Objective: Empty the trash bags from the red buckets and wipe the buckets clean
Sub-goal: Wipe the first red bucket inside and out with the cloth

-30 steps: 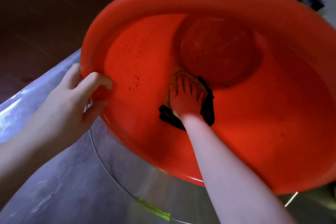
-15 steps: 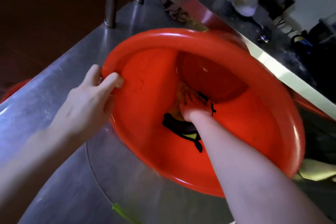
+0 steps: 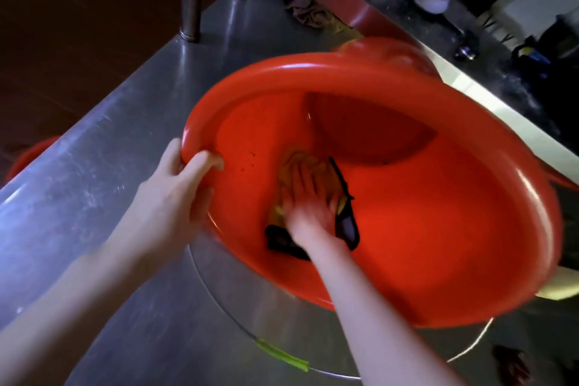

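On the steel table [image 3: 94,172], the person's left hand [image 3: 175,197] is closed over the near-left rim of the tilted red bucket [image 3: 438,229], thumb curled inside and fingers outside. Inside the bucket, the right hand [image 3: 310,200] lies flat with fingers spread, pressing a yellow cloth with black trim [image 3: 313,166] against the inner wall without gripping it. The bucket's wire handle [image 3: 282,354] lies on the table beneath it.
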The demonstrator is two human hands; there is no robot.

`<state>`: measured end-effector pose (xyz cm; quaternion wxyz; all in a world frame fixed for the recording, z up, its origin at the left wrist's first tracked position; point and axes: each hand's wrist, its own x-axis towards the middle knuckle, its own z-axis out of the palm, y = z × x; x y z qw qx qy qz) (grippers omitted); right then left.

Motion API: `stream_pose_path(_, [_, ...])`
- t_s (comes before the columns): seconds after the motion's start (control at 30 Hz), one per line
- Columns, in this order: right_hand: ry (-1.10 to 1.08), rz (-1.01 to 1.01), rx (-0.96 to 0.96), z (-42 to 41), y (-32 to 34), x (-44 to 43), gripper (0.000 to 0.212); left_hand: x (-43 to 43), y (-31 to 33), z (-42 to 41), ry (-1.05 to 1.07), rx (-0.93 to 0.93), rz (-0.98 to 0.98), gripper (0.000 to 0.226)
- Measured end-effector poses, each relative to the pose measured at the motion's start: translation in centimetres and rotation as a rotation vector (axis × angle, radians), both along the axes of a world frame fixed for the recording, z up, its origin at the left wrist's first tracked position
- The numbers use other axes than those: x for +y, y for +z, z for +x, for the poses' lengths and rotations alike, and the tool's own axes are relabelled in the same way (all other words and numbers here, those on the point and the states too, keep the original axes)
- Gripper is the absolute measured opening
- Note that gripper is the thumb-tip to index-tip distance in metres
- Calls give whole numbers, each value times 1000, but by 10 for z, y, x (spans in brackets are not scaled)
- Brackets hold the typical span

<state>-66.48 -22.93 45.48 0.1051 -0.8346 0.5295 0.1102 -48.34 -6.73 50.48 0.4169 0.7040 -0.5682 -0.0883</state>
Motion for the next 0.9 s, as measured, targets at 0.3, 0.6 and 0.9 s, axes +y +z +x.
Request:
stream_pose_path(0.3, [209,-122,-177,15,-4,68,62,11,-44,-29,115,306,88,40])
stream_pose_path(0.6, [-112,-66,-40,68,-17,-73,54,-1,-63,-40,105,439,65,42])
stream_pose_path(0.9, [-4,-182,-209,47,-15,57,61,2,-70,-46,105,521,122,51])
